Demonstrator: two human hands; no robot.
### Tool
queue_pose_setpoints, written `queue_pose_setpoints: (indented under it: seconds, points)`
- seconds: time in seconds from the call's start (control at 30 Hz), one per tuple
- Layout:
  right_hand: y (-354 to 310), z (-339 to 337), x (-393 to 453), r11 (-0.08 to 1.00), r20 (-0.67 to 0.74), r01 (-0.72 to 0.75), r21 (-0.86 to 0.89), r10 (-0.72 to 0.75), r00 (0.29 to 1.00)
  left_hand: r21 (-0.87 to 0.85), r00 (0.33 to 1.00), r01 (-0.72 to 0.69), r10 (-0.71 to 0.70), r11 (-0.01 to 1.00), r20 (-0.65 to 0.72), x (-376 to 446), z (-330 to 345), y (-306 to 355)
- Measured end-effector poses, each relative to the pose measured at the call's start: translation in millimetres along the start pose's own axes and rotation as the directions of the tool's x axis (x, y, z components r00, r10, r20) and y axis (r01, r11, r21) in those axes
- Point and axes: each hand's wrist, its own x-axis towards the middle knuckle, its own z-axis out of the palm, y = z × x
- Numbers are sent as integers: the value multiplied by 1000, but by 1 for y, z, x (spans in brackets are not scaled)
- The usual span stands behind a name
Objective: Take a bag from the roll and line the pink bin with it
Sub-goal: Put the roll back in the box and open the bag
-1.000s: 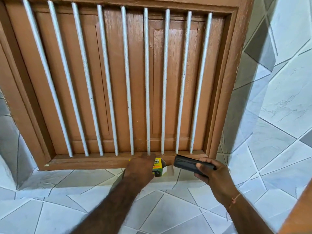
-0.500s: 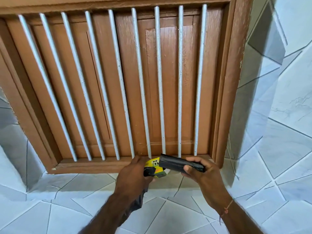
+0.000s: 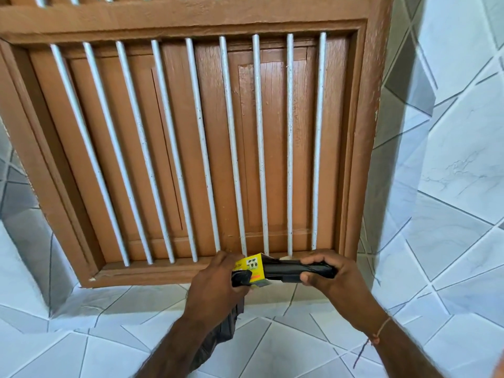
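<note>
My right hand grips one end of a black roll of bags. The roll's other end sits in a small yellow box, which my left hand holds. A loose black bag hangs down under my left hand and forearm, pinched with the box. Both hands are held just in front of the window sill. The pink bin is not in view.
A brown wooden window with closed shutters and white vertical bars fills the wall ahead. Pale tiled wall surrounds it on the right and below.
My left hand lifted the yellow box off the sill and my right hand brought the roll to it. The roll's end now sits in the box. The view has tilted upward.
</note>
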Motion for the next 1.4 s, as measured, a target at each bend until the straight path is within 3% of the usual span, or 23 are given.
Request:
queue_pose_setpoints:
  seconds: [0.27,0.43,0.53,0.6,0.67,0.73,0.8,0.9,1.0,1.1,1.4]
  points:
    - [-12,29,-1,979,-65,97,-178,-110,992,-108,999,-40,40,993,-7,-11,2,18]
    - [-14,58,-7,993,-113,103,-63,-109,988,-263,1000,-7,4,965,-13,-14,11,31]
    - [-17,51,-8,986,-356,133,-98,-160,921,-269,1000,6,-13,963,-22,-14,12,26]
    - [-12,41,-6,998,-470,20,-62,-47,881,-299,999,30,-41,954,-30,-14,11,22]
    - [-12,38,-7,959,-302,-158,235,227,926,-311,998,39,-51,950,-33,-15,10,21]
    - [-13,40,-9,869,-105,-278,409,348,932,-293,999,35,-41,955,-14,-16,10,22]
    - [-12,42,-10,908,-120,-254,334,308,944,-286,1000,22,-22,958,2,-17,9,26]
    - [-10,45,-9,995,-260,-103,12,103,960,-275,1000,0,3,961,11,-17,10,30]
    - [-10,51,-15,985,-256,9,-174,-55,965,-237,1000,-3,6,972,10,-14,10,32]
    - [-11,57,-20,992,-185,-5,-126,-18,983,-239,1000,10,-11,971,-7,-13,10,32]
    - [-10,74,-20,999,-353,-45,29,52,934,-123,1000,6,-5,992,9,-11,12,38]
